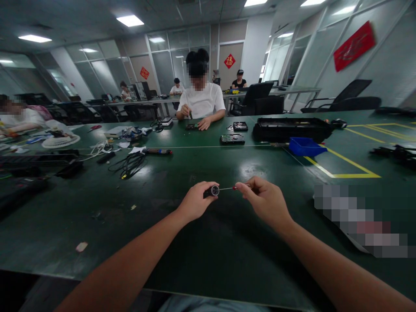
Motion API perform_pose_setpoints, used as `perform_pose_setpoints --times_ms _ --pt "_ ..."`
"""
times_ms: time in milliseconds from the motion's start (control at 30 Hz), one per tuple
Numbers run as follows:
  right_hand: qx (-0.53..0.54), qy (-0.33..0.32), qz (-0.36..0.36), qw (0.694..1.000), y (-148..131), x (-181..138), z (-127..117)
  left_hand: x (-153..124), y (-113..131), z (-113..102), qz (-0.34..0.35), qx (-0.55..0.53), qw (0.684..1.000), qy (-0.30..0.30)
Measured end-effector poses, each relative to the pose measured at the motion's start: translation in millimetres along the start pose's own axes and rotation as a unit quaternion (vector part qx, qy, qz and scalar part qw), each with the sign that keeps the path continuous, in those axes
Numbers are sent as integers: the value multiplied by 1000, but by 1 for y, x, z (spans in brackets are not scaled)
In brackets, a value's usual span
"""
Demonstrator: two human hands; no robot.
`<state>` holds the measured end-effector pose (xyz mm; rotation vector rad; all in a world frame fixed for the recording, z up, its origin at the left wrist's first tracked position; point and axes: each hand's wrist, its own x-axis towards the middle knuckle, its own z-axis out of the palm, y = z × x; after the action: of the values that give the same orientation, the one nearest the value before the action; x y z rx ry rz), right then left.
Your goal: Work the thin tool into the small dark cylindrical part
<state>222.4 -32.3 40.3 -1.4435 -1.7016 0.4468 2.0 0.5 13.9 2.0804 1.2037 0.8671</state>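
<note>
Right over the middle of the big green worktop [182,260], two bare hands work close together. The left hand [194,203] has its fingers curled around a short black tube [214,190] with a shiny ring at its end. The right hand [268,203] has its thumb and fingers pinched on a thin tool [226,188] with a red bit. The tool points at the tube, but I cannot tell if it goes inside.

The worktop is dark and a bit shiny, with yellow lines [355,176] on the right side. A blue scoop [305,146] sits near a long black case [289,129]. Black wires [131,164] lie in a loop on the left, and a round white cover [61,141] is farther away.

Across the worktop, a person in a white shirt [203,104] leans over some small parts. Behind are black chairs [260,96], more people, and glass walls. Red signs [355,46] hang up, and bright lights [130,21] shine from the ceiling.
</note>
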Motion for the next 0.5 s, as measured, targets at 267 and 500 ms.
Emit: perform_pose_setpoints --times_ms 267,500 --pt "51 -71 -47 995 -3 -2 0 -2 1 0 9 28 999 -25" --pt "38 -59 -17 997 -5 -3 0 -2 -1 0 16 31 999 -12"
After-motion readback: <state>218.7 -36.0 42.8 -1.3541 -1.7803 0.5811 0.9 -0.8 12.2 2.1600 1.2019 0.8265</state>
